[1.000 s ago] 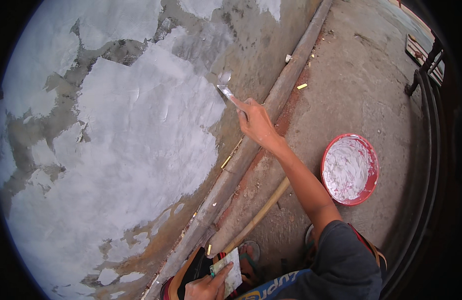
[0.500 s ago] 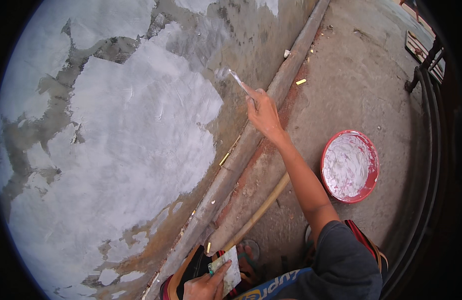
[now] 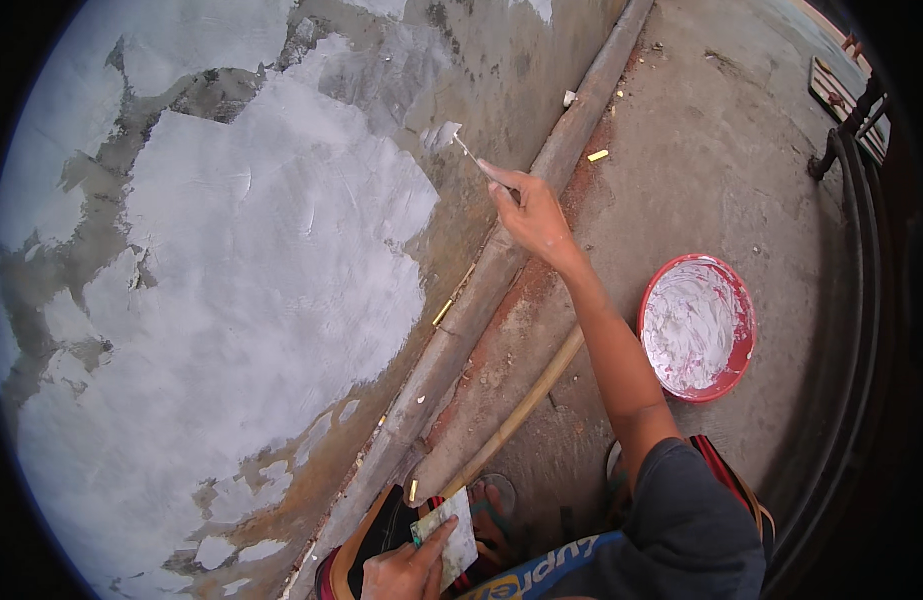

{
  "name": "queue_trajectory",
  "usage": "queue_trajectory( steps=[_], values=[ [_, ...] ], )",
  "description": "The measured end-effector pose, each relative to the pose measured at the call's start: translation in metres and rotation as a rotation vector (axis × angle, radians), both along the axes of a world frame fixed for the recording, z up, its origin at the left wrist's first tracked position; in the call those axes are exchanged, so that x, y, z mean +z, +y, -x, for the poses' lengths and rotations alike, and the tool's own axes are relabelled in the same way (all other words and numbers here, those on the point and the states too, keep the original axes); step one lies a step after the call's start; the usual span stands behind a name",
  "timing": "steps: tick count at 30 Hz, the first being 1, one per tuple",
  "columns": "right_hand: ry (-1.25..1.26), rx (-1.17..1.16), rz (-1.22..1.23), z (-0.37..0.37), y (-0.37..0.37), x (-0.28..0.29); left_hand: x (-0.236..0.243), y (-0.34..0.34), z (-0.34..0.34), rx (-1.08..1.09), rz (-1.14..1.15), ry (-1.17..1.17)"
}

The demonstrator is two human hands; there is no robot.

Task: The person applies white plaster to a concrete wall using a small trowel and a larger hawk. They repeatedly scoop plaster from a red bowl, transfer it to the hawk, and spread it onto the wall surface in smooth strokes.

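Observation:
My right hand (image 3: 537, 222) is closed around a narrow putty knife (image 3: 469, 151), arm stretched forward. The blade tip meets the grey wall (image 3: 487, 90) beside a small fresh dab of white putty (image 3: 440, 137). To the left, a broad white putty coat (image 3: 272, 230) covers much of the wall, with bare patches between. Low and close to my body, my left hand (image 3: 407, 572) grips a flat rectangular putty spreader (image 3: 464, 540), pale and smeared. On the ground to the right sits a red basin (image 3: 750, 335) with white putty (image 3: 690, 330) inside.
A rounded concrete ledge (image 3: 462, 325) runs along the wall's foot. A tan pole or pipe (image 3: 522, 415) lies near my feet. Small yellow pieces (image 3: 599, 156) are scattered about. Dark metal legs (image 3: 832, 155) and a slatted board (image 3: 834, 92) stand at the far right.
A brighter white dab now shows on the wall at the knife's tip. My right hand and the knife have shifted slightly; the left hand still holds the spreader low.

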State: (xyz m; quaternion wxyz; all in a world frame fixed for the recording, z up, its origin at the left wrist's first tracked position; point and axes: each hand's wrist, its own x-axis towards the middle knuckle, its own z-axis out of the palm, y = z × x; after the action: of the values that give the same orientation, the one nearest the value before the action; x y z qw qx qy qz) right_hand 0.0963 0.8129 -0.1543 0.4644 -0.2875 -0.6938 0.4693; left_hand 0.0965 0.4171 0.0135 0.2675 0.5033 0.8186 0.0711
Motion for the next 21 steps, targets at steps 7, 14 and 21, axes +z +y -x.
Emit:
queue_trajectory(
  steps=[7, 14, 21],
  values=[
    [-0.100, 0.031, 0.189, -0.001, 0.036, 0.027, 0.004, -0.003, 0.003, 0.010, -0.025, 0.002],
    [0.274, 0.083, 0.367, 0.003, 0.033, 0.018, 0.001, -0.009, 0.011, 0.004, -0.030, -0.033],
    [0.522, 0.364, 0.555, 0.000, 0.028, 0.027, 0.002, -0.011, 0.017, -0.028, -0.079, -0.028]
  ],
)
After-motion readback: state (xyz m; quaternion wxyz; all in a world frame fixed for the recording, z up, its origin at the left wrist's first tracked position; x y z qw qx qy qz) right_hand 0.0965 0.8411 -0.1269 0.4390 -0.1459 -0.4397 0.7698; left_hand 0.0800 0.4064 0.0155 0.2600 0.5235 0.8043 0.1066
